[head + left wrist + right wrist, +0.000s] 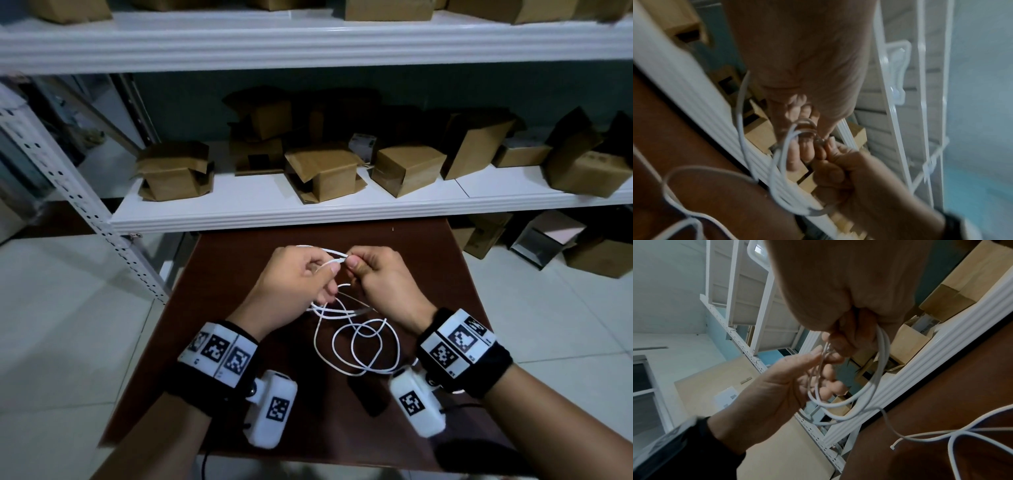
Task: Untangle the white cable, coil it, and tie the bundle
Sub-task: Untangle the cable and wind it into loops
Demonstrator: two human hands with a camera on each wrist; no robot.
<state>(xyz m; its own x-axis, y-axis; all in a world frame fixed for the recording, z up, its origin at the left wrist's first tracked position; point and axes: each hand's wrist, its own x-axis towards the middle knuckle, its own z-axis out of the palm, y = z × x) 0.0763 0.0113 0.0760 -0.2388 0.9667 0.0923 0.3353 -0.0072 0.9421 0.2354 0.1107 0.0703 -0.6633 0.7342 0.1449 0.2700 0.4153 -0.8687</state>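
White cable (356,342) pinched between both grips.

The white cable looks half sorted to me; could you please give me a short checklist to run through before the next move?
1. Both hands on the white cable: ok; left hand and right hand pinch it where they meet, above the brown table.
2. Loops gathered in the hands: ok; the wrist views show several turns hanging from the fingers.
3. Whole cable coiled: not ok; loose crossing loops lie on the table.
4. Free end located: ok; one tip shows in the right wrist view, on the table.
5. Remaining loops free of knots: cannot tell; they overlap.
6. Bundle tied: not ok.
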